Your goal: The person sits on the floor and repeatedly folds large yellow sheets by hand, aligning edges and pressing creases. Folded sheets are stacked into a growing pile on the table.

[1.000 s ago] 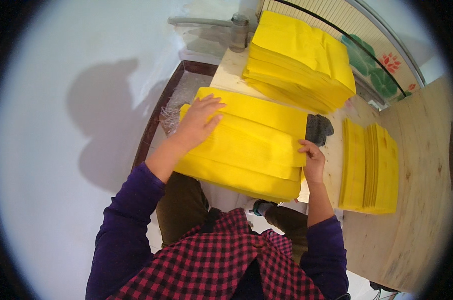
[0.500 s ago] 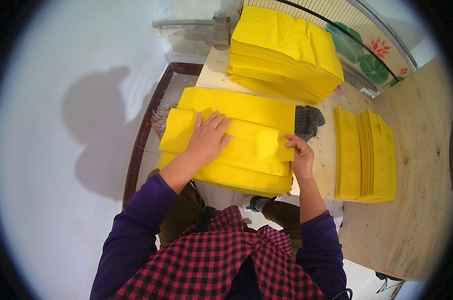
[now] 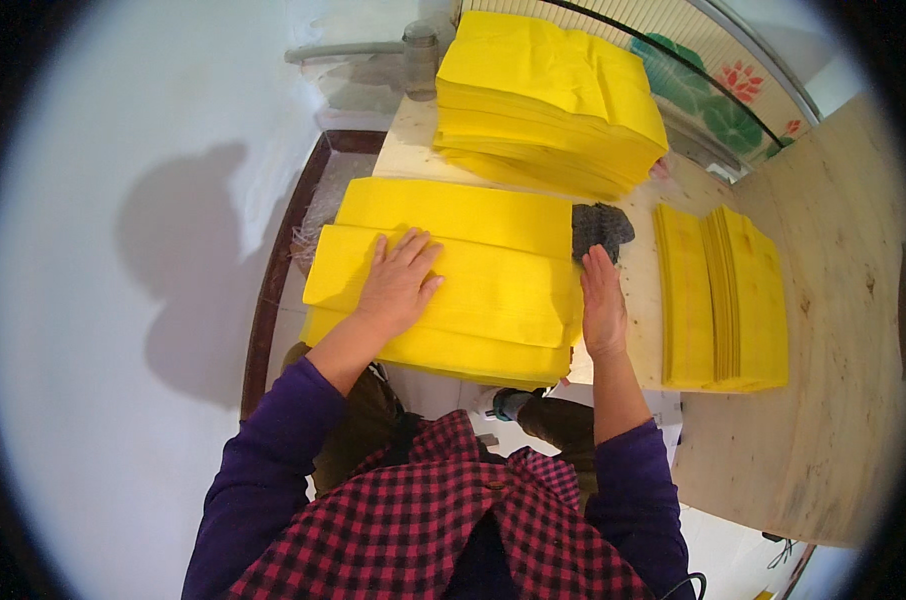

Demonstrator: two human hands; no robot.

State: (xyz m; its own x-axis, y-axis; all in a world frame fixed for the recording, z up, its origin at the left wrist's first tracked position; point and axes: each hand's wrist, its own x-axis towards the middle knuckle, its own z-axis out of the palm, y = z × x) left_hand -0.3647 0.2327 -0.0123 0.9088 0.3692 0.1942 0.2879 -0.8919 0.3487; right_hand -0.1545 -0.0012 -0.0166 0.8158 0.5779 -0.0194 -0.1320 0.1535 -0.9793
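Folding step, crease being pressed. Your left hand [image 3: 398,285] lies flat, fingers spread, on the folded yellow sheet [image 3: 453,270] at table centre. Right hand [image 3: 603,300], open, braces its 3 o'clock edge. Next, probably: smooth firmly toward 9 o'clock, edges aligned.

Yellow paper stack [image 3: 473,270] — matt, smooth; table [image 3: 823,400] — pale bare plywood, rough

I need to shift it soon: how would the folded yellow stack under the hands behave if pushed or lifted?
The yellow stack is thin folded layers, so it probably flexes and sags when lifted. Its layers already sit staggered, so pushing likely slides them apart. The left hand lies flat on top.
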